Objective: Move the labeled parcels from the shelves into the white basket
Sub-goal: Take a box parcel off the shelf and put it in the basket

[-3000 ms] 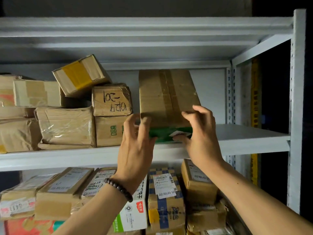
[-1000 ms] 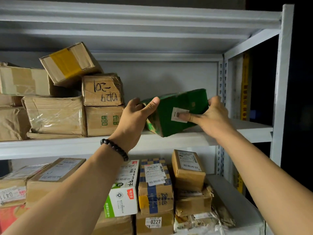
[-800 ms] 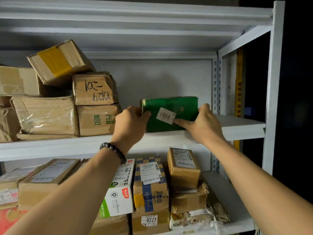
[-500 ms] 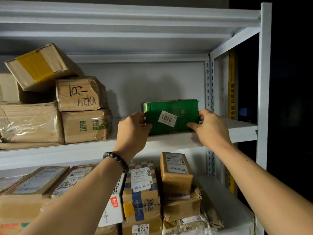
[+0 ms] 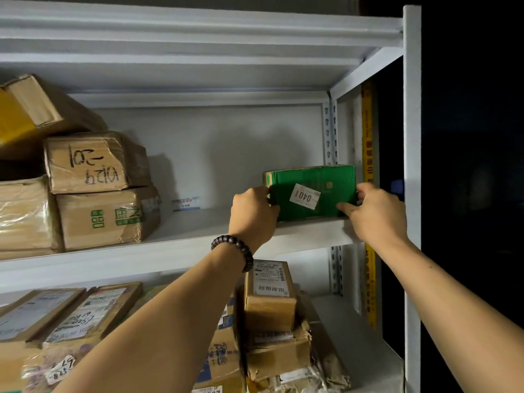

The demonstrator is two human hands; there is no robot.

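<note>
Green cardboard parcel (image 5: 312,177) labelled 0401 stands at the right end of the white metal shelf (image 5: 198,231), long side left to right. Left hand (image 5: 252,217) clasps its left end, right hand (image 5: 374,214) its right end, equally near.

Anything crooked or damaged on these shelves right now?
Yes. The yellow-taped box at top left sits tilted, and a brown box on the lower shelf is crumpled and torn at its edges.
</note>
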